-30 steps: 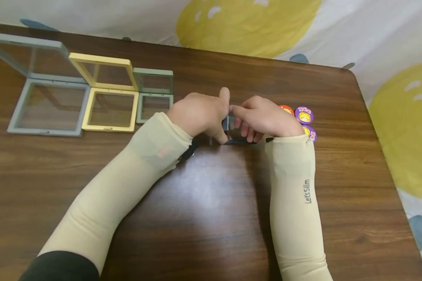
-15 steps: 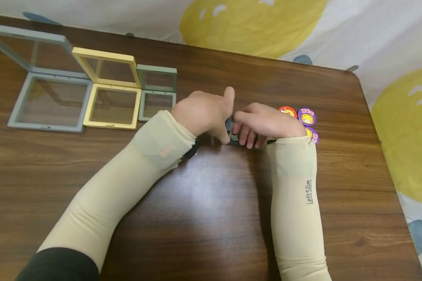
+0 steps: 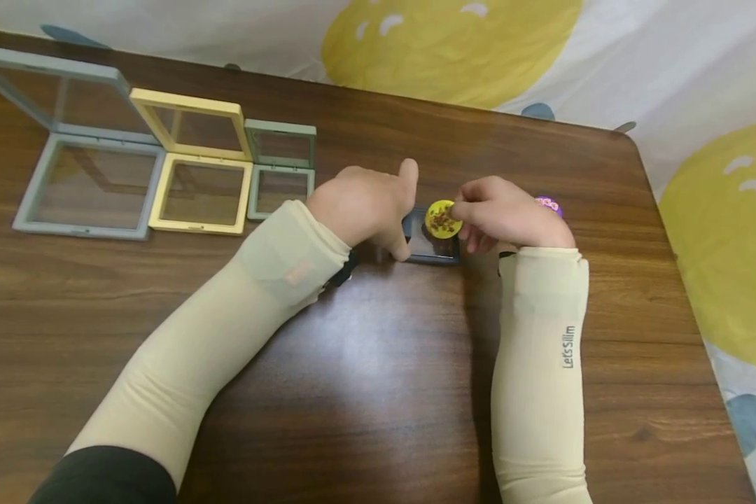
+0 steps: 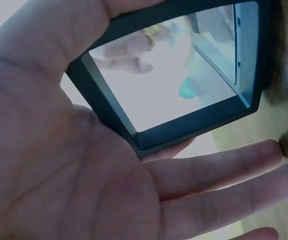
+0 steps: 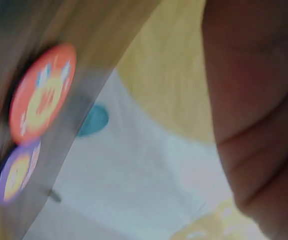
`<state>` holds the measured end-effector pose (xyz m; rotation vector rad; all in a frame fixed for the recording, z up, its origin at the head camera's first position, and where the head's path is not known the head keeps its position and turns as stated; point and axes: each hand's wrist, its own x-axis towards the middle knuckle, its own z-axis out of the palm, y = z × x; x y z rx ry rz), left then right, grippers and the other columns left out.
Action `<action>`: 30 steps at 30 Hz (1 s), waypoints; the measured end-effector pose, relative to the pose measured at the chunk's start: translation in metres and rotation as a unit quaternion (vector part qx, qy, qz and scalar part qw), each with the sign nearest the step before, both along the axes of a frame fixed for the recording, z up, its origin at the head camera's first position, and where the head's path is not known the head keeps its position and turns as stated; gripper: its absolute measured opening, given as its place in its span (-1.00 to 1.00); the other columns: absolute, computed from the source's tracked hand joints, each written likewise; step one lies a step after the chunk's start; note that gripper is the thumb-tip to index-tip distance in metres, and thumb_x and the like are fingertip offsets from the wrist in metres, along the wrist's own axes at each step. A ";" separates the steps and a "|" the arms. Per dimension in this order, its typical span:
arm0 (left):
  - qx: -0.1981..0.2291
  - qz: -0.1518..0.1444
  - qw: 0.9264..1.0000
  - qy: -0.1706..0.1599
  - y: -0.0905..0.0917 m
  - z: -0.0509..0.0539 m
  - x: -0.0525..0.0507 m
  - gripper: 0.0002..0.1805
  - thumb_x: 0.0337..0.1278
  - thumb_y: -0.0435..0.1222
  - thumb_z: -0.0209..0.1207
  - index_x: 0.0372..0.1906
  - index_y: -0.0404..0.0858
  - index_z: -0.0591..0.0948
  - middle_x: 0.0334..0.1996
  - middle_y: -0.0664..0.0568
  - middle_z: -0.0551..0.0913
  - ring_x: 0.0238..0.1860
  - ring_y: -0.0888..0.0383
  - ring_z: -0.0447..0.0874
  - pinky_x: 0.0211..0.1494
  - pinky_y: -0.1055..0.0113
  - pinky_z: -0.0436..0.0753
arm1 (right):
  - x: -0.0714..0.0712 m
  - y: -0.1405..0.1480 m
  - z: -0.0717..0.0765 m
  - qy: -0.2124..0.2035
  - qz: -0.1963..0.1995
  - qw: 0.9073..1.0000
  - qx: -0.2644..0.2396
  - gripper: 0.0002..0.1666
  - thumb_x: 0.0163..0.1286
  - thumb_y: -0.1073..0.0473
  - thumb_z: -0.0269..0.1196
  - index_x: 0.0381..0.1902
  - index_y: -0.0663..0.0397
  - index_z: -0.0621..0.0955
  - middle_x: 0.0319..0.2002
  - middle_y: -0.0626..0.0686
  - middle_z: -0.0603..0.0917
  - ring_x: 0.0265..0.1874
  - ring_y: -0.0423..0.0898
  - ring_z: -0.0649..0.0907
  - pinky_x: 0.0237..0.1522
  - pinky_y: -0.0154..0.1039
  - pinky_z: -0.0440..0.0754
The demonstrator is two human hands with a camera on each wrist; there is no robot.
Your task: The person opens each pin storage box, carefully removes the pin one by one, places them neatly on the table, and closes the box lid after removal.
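Note:
My left hand (image 3: pixel 365 206) grips a small dark frame (image 3: pixel 431 261), thumb on one side. In the left wrist view its raised, see-through panel stands in the dark rim (image 4: pixel 199 121), with the last fingers stretched out below. Between thumb and fingers my right hand (image 3: pixel 510 217) pinches a round yellow disc (image 3: pixel 442 219) with brown spots, which appears over the dark frame's base. In the right wrist view the right hand (image 5: pixel 254 100) is seen only in part and the yellow disc does not show.
Purple disc (image 3: pixel 549 205) lies right of my right hand; a red disc (image 5: pixel 43 95) lies beside it in the right wrist view. Open grey-blue (image 3: pixel 82 229), yellow (image 3: pixel 195 225) and green (image 3: pixel 281 168) frames stand in a row at left. A patterned cloth (image 3: pixel 277 31) hangs behind the table.
My right hand has drawn back rightward from the dark frame, and the yellow disc in its fingers now shows. The red disc is now hidden in the head view. My left hand has stayed put.

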<state>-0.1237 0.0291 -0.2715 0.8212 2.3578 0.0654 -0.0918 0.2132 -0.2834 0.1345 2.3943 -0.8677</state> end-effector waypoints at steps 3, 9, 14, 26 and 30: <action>-0.004 0.002 1.000 -0.009 0.001 0.001 0.000 0.03 0.02 0.09 0.24 0.38 -0.23 -0.14 -0.31 0.09 0.66 -0.29 0.13 0.54 -0.05 0.21 0.50 | 0.005 0.016 0.005 0.010 -0.019 1.000 0.000 -0.70 0.43 0.10 -0.02 -0.21 0.23 0.52 -0.41 0.06 0.59 -0.50 -0.10 0.62 -0.38 -0.20 0.63; -0.014 0.005 1.000 -0.022 0.001 0.002 0.000 0.13 0.05 0.09 0.22 0.44 -0.23 -0.28 -0.31 0.11 0.66 -0.27 0.14 0.52 -0.01 0.21 0.48 | 0.008 0.029 0.005 0.012 -0.020 1.000 -0.001 -0.67 0.44 0.07 -0.01 -0.18 0.25 0.53 -0.40 0.04 0.61 -0.49 -0.13 0.63 -0.37 -0.22 0.62; -0.015 0.010 1.000 -0.025 0.000 0.002 0.001 0.12 0.05 0.09 0.22 0.43 -0.22 -0.27 -0.29 0.09 0.68 -0.30 0.13 0.51 -0.03 0.21 0.49 | 0.008 0.029 0.006 0.007 -0.021 1.000 -0.001 -0.67 0.43 0.08 -0.01 -0.18 0.25 0.53 -0.40 0.05 0.61 -0.49 -0.11 0.63 -0.36 -0.21 0.63; -0.010 0.007 1.000 -0.020 -0.001 0.002 0.001 -0.02 0.05 0.07 0.22 0.34 -0.22 -0.13 -0.30 0.09 0.66 -0.26 0.09 0.52 -0.03 0.22 0.49 | 0.022 0.060 0.007 0.017 -0.084 0.996 -0.030 -0.69 0.43 0.10 -0.03 -0.15 0.25 0.51 -0.51 -0.06 0.60 -0.51 -0.18 0.62 -0.36 -0.18 0.65; -0.011 0.008 1.000 -0.023 -0.001 0.003 0.000 -0.02 0.05 0.08 0.22 0.34 -0.21 -0.13 -0.28 0.08 0.66 -0.23 0.07 0.53 0.00 0.20 0.49 | 0.024 0.066 0.008 0.020 -0.088 0.996 -0.023 -0.68 0.43 0.08 -0.03 -0.18 0.24 0.53 -0.50 -0.06 0.60 -0.50 -0.19 0.62 -0.35 -0.17 0.66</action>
